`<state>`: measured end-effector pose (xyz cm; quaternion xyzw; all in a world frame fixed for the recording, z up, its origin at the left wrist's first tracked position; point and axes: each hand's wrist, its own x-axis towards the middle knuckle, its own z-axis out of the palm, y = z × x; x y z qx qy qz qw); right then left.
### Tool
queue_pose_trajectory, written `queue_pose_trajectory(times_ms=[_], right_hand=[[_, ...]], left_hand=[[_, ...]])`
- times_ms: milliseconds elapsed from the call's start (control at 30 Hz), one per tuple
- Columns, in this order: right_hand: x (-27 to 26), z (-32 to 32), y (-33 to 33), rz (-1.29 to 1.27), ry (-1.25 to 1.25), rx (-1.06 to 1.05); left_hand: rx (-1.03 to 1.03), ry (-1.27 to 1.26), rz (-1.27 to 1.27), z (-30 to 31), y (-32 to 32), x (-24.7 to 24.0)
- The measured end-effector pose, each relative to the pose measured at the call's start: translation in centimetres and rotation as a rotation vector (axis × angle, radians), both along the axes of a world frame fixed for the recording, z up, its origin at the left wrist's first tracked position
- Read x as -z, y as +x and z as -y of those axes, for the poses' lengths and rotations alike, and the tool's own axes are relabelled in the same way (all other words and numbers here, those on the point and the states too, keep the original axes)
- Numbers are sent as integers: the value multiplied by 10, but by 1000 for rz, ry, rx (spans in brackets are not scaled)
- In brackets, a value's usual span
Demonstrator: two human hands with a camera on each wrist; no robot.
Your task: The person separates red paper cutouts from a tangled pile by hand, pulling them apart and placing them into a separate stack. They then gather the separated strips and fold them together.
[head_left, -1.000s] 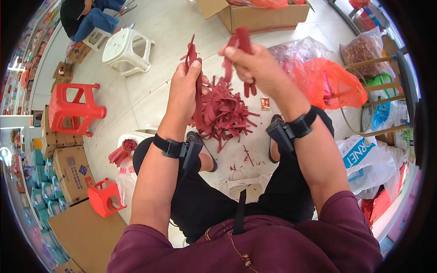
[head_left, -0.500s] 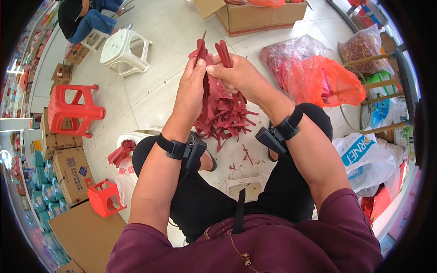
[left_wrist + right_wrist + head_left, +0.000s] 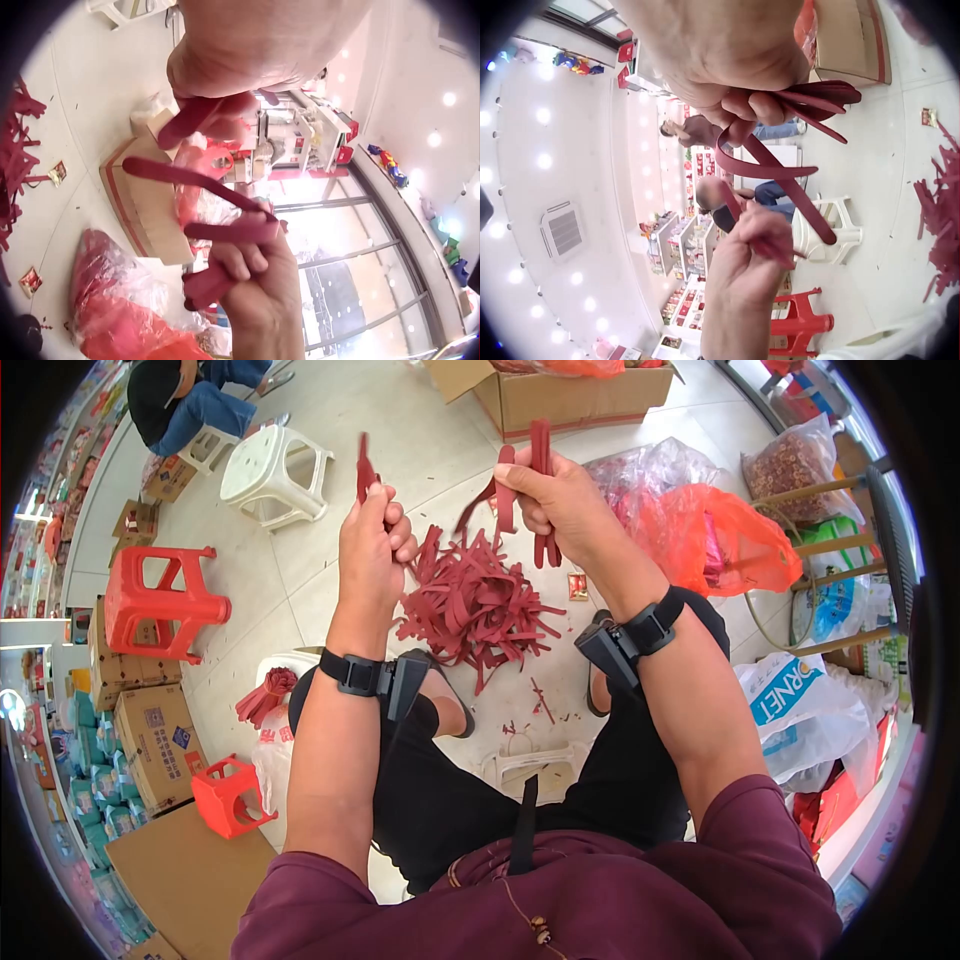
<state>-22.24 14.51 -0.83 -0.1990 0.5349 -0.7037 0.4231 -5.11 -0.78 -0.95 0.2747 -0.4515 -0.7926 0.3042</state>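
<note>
Dark red strips lie in a tangled pile (image 3: 475,600) on the floor between the feet. Left of and above the pile, the left hand (image 3: 375,545) grips a few red strips (image 3: 365,465) that stick up past the thumb. Over to the right, the right hand (image 3: 570,505) holds a folded bundle of strips (image 3: 541,450) in its curled fingers and pinches another strip (image 3: 506,485) by the thumb. In the right wrist view that bundle (image 3: 821,97) fans out from the fingers, and a looped strip (image 3: 769,169) hangs near them. The hands are apart.
A cardboard box (image 3: 570,402) stands beyond the pile, with a red plastic bag (image 3: 720,540) at the right. White (image 3: 275,475) and red (image 3: 165,600) stools stand at the left. A tied red bundle (image 3: 268,695) lies by the left knee. Another person (image 3: 190,410) sits at the upper left.
The hands were close together half a second ago. The left hand has moved left and down with strips in it, and the right hand has moved right with its bundle.
</note>
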Motion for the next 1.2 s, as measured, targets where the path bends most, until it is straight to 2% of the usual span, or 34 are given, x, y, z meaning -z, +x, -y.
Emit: queue_pose_trajectory(times_ms=[100,267,467,567,667,800,900,1033,1200], right_hand=[[-5,-1,15,-7,-3,-45],[-11,0,26,-37,4,-42],[-3,1,21,-29,-19,-45],[-2,2,22,13,-40,-40],[0,3,19,65,-85,-66],[-5,2,20,117,-52,-129],[-2,4,25,83,-13,-205],[-2,6,36,-19,78,-225],[0,10,39,86,-23,-204]], left_hand=[[181,-109,137,-20,-7,-9],[303,-184,244,-39,-14,-20],[280,-371,256,-43,-18,-6],[202,-558,301,-36,-20,11],[244,-225,215,-39,-17,-4],[326,-49,133,-33,-8,-23],[374,52,62,-36,-9,-18],[316,77,10,-43,-12,-13],[249,187,-128,-38,-12,-9]])
